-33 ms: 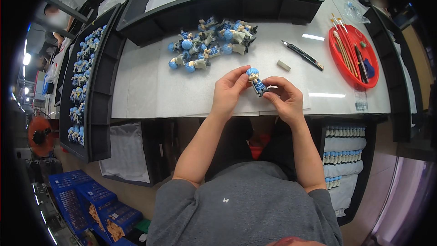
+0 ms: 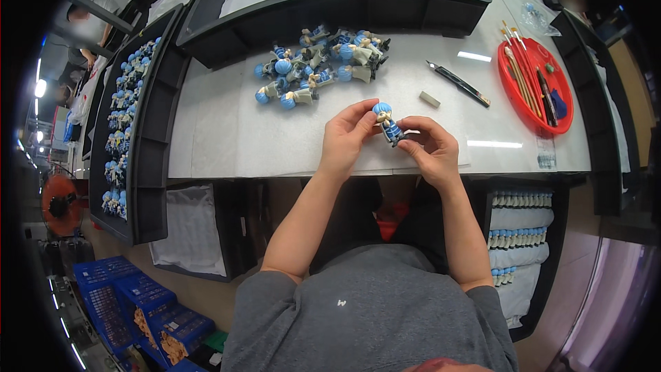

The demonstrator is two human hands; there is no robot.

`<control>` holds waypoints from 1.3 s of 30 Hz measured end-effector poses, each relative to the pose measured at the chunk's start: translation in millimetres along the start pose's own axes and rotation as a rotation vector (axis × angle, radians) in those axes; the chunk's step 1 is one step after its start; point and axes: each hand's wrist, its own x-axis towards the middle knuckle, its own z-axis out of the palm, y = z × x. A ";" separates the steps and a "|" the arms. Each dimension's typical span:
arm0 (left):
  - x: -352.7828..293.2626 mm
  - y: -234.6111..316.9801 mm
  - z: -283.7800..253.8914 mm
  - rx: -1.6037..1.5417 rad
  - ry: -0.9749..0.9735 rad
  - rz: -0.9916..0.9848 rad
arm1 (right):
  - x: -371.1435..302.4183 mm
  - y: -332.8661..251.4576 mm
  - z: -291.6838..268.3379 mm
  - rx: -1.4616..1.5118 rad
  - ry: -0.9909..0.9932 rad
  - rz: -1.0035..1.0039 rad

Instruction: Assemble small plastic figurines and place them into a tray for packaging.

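Note:
Between my two hands is a small blue-haired figurine in a blue and white outfit, held tilted above the front of the table. My left hand pinches it by the head with thumb and fingers. Lower down, my right hand grips it near the dark feet. A pile of similar figurines lies on white sheeting beyond my hands, many on their sides. Right of the pile sit a small grey block and a black craft knife or pen.
A red tray of paintbrushes is at the right. Black crates stand at the back and left, the left one filled with figurines. Below the table's right side, another crate holds rows of figurines. Blue baskets are stacked lower left.

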 end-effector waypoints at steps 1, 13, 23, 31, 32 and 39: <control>0.1 -0.1 -0.4 0.021 -0.004 0.007 | 0.4 -1.8 1.4 -0.001 -0.003 0.003; -1.4 -5.2 -1.3 0.120 -0.070 0.092 | 0.6 -0.2 4.5 -0.285 0.077 0.004; -1.4 -5.1 -3.2 0.030 -0.063 0.176 | 1.9 1.2 5.3 -0.215 0.153 0.029; -2.3 -4.9 -4.3 0.020 -0.112 0.177 | 1.0 -7.2 6.9 -0.137 0.101 0.136; -1.9 -5.0 -3.9 0.019 -0.112 0.178 | 0.8 -5.7 6.5 -0.150 0.099 0.114; -2.4 -3.4 -2.1 0.058 -0.120 0.172 | 1.0 -0.9 5.1 -0.167 0.089 0.075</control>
